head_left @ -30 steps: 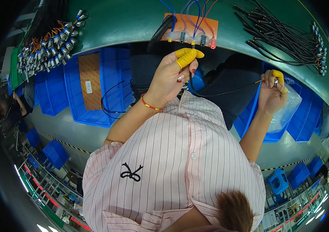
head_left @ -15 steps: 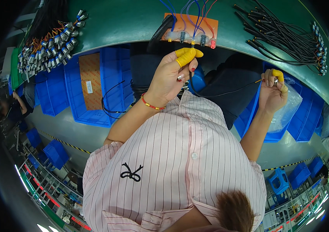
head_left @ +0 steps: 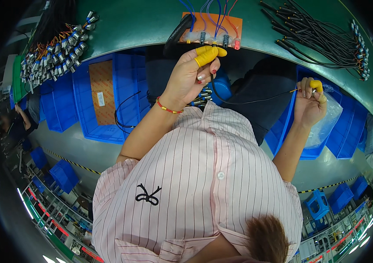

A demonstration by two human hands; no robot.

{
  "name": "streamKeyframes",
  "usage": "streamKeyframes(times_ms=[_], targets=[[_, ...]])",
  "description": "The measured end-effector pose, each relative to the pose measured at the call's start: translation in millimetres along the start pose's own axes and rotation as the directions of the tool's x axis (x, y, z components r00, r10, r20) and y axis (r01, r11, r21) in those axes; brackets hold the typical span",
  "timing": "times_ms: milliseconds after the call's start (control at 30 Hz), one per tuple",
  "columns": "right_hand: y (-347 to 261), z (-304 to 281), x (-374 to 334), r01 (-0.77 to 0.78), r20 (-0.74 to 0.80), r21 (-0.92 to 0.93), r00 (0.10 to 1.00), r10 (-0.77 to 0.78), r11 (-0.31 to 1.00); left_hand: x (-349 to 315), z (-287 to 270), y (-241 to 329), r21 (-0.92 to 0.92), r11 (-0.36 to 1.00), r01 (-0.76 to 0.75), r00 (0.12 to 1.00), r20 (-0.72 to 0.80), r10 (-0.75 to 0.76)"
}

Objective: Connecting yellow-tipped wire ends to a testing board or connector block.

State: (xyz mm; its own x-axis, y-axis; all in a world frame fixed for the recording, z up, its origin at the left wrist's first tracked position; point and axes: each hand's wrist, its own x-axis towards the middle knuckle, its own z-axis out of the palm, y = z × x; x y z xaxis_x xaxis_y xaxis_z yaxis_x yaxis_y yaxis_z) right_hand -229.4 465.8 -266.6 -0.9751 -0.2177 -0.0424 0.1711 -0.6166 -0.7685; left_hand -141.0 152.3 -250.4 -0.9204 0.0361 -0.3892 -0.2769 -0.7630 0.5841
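1. The cable, black and thin, sags between the two hands across the dark-trousered lap, one end at the front edge of the orange board, the other at the right hand.
2. The left hand has its grip pinching the cable just below the board, thumb and finger pressed together in yellow covers.
3. The right hand pinches the far end, where a bit of orange shows. Something shiny sits among its fingers; I cannot tell whether it is a ring or a part.
4. Compared with half a second ago, the left hand and board appear slightly higher and further left. They shifted together, and the right hand has hardly moved. I judge the cable's hold at the board unchanged; part of the shift may be the head turning.
5. More metal plugs now show beside the left wrist.
6. Beside the pinch, the board carries black clips and a red clip.
7. Further out on the green bench, connectors lie left and black leads right.
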Motion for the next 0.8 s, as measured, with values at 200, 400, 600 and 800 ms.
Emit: streamKeyframes(times_ms=[200,400,600,800], targets=[[-7,0,-3,0.019,-0.035,0.043,0.999,-0.017,0.999,-6,14,4,0.112,0.994,0.014,0.999,-0.049,-0.008],[-11,-2,-4,0.032,-0.066,0.092,0.997,-0.026,0.995,-6,13,-11,0.202,0.977,-0.065,0.99,-0.109,0.088],[-33,-18,-13,0.089,-0.044,0.139,0.996,-0.084,0.986,-19,20,-22,0.22,0.974,-0.064,0.995,-0.062,0.079],[-90,-47,-15,0.232,-0.006,-0.042,0.972,-0.233,0.972,-32,31,-20,0.447,0.89,0.086,0.992,0.041,-0.117]])
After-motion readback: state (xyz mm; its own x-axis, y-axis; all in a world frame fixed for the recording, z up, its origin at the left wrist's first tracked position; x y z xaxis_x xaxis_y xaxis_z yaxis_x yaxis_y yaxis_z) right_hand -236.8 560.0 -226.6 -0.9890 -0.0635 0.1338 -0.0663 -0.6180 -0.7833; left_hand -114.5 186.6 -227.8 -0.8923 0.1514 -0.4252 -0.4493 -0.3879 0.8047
